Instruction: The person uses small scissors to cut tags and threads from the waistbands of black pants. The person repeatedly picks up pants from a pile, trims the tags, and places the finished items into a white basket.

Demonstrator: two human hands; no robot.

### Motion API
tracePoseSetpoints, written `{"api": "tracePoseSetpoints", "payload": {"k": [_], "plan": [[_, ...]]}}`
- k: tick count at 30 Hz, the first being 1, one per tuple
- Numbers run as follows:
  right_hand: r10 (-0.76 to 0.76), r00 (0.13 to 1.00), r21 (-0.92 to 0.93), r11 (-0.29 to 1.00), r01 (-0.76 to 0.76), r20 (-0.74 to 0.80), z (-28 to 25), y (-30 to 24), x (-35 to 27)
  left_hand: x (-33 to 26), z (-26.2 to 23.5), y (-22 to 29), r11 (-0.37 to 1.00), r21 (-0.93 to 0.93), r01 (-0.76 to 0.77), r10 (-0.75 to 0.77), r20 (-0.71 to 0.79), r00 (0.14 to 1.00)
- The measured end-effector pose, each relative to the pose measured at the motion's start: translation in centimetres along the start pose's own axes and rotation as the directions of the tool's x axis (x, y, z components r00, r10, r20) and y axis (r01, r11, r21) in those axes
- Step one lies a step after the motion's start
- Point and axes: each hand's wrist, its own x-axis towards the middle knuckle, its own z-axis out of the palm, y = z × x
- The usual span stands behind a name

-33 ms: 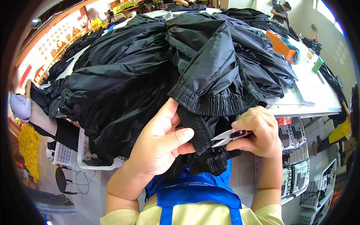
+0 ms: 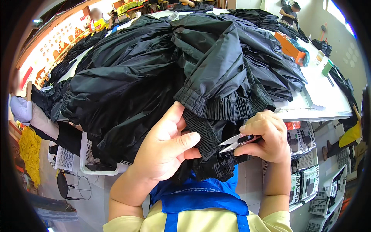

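A large black garment (image 2: 131, 77) of thin, shiny fabric is heaped over the table and hangs off its near edge. My left hand (image 2: 166, 139) pinches one of its gathered elastic cuffs (image 2: 205, 135), thumb in front and fingers partly hidden behind the cloth. A second, wider elastic edge (image 2: 228, 108) lies just above, in folds. My right hand (image 2: 268, 135) grips small metal thread snips (image 2: 234, 143), whose pointed blades stand apart beside the left-held cuff. Whether the tips touch the cloth or a thread is too small to tell.
More black garments (image 2: 255, 17) are piled along the white table (image 2: 320, 104). An orange box (image 2: 289, 48) and a green object (image 2: 327, 67) lie at the right. White baskets (image 2: 104, 166) stand below, beside a round stool (image 2: 63, 185). Other people (image 2: 23, 110) stand around the table.
The snips have shifted very slightly, and their blades look a little wider apart. My left hand and the cuff have barely moved.
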Motion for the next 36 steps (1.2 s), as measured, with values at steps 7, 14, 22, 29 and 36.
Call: {"api": "tracePoseSetpoints", "payload": {"k": [7, 14, 22, 29, 36], "plan": [[0.016, 0.999, -0.069, 0.998, -0.013, 0.037, 0.4, -0.5, 0.7, 0.1, -0.4, -0.3, 0.998, 0.053, 0.024, -0.024, -0.002, 1.000], [-0.017, 0.994, 0.015, 1.000, 0.016, 0.108, 0.4, -0.2, 1.3, 0.3, 0.0, 0.1, 0.994, 0.072, 0.087, -0.090, 0.035, 0.995], [-0.042, 0.994, 0.031, 0.999, 0.039, 0.099, 0.9, -0.2, 1.3, 0.2, -0.1, 0.4, 0.992, 0.072, 0.108, -0.112, 0.059, 0.992], [0.001, 0.991, 0.266, 0.963, 0.035, -0.136, 1.4, 1.2, -0.6, 0.3, -0.2, 0.1, 0.994, 0.079, 0.082, -0.084, 0.030, 0.996], [0.000, 1.000, 0.134, 0.991, 0.003, -0.027, 1.3, 0.9, -0.6, 0.4, -1.0, -0.3, 0.997, 0.023, 0.073, -0.074, 0.036, 0.997]]}}
